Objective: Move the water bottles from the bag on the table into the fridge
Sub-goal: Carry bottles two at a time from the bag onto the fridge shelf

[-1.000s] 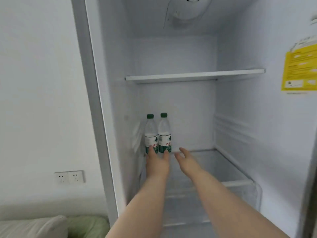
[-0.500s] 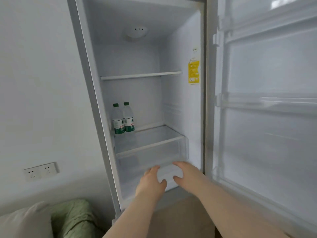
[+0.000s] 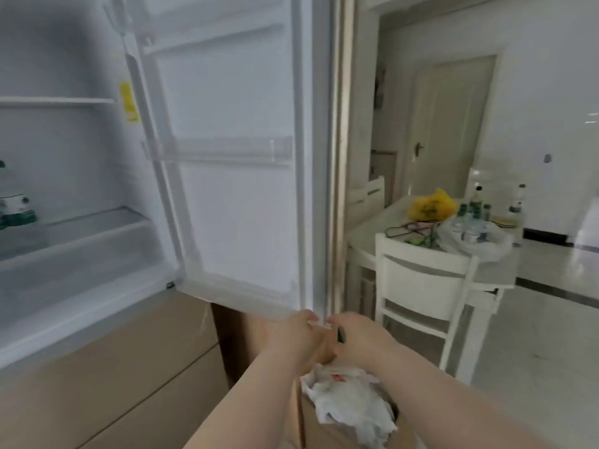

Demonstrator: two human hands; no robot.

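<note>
A green-labelled water bottle (image 3: 14,202) stands on the glass shelf (image 3: 84,226) of the open fridge, at the far left edge of view. More bottles (image 3: 470,218) sit in a clear white bag (image 3: 483,244) on the table (image 3: 366,234) at the right. My left hand (image 3: 301,333) and my right hand (image 3: 359,340) are close together, low in the middle, just below the bottom corner of the open fridge door (image 3: 227,163). Both hold nothing, with fingers loosely apart.
A white chair (image 3: 424,286) stands between me and the table. A yellow bag (image 3: 431,207) and dark cables lie on the table. A bin lined with white plastic (image 3: 350,403) sits under my hands. Beige lower fridge drawers (image 3: 113,367) fill the bottom left.
My view has swung right from the fridge interior to the door and the table. Both hands have drawn back out of the fridge and moved right, empty.
</note>
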